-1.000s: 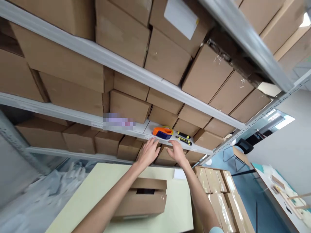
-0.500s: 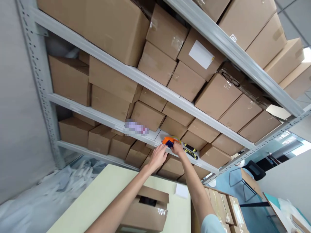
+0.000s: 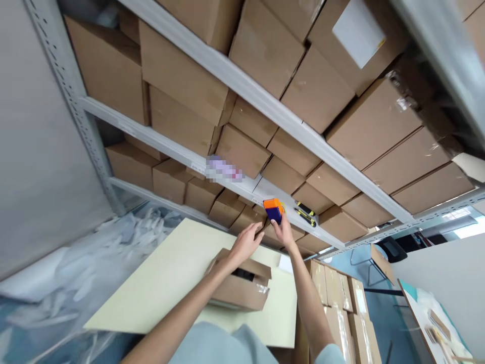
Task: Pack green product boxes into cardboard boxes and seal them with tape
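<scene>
My right hand [image 3: 283, 231] is closed round an orange and dark blue handheld tool [image 3: 273, 210], whose exact kind I cannot make out. It holds the tool just in front of the middle shelf's edge. My left hand [image 3: 247, 243] is a little to the left and lower, its fingers stretched out and nothing in it. Beneath that hand an open cardboard box [image 3: 240, 290] stands on a pale yellow table [image 3: 151, 290]. Two black and yellow utility knives [image 3: 305, 216] lie on the shelf to the right of the tool.
Cardboard boxes [image 3: 182, 76] fill the grey metal rack [image 3: 261, 103]. A blurred-out purple item [image 3: 223, 168] sits at the shelf edge. Crumpled plastic sheeting [image 3: 87, 268] lies at left. Taped cartons [image 3: 341, 313] are stacked at right, with a chair [image 3: 392, 249] beyond.
My right hand has drawn the orange and blue tool off the shelf toward me. My left hand has come back over the box. The view has tilted downward.
</scene>
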### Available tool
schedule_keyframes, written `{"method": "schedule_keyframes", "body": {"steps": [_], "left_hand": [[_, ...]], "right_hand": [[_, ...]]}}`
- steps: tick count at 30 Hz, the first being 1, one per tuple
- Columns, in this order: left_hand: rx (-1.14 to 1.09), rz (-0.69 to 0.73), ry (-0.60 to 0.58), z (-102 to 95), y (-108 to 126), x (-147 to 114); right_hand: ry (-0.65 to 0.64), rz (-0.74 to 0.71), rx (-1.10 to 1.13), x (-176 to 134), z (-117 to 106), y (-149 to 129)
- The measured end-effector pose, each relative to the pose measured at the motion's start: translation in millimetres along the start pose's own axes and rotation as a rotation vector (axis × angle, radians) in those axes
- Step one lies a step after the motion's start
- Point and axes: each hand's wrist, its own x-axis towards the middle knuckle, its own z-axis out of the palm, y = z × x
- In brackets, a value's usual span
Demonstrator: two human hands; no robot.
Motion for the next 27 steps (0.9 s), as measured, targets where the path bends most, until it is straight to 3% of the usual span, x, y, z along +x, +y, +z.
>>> {"method": "schedule_keyframes", "body": {"steps": [4, 7, 10, 14, 17, 21, 24, 27], "left_hand": [[-0.255, -0.109, -0.08, 2.0, 2.1, -60.2], [-0.39, -0.22, -0.117, 2.7, 5.5, -99.8], [-0.44, -0.333, -0.132, -0.2, 5.4, -127.7], [-0.463, -0.399, -0.17, -7.0, 6.6, -146.5], [-0.459, -0.385, -0.224, -11.5, 11.8, -154.4], [-0.396, -0.341, -0.271, -20.2, 19.0, -162.6], [-0.333, -0.301, -0.294, -36.9, 23.7, -161.4], [-0.265, -0.297, -0.198, -63.7, 32.7, -150.0]], "right_hand": [[0.036, 0.016, 0.457, -93.3, 38.1, -4.8], [0.021, 0.115, 0.595, -145.9, 60.8, -19.4], [0.009, 0.231, 0.651, -179.6, 75.4, -32.5], [0.026, 0.325, 0.733, -204.1, 81.9, -40.7], [0.027, 0.397, 0.804, -212.4, 81.1, -42.5], [0.027, 0.449, 0.738, -217.2, 77.4, -45.9], [-0.018, 0.397, 0.739, -221.2, 71.1, -52.1], [-0.084, 0.361, 0.765, -228.2, 61.5, -59.9]]}}
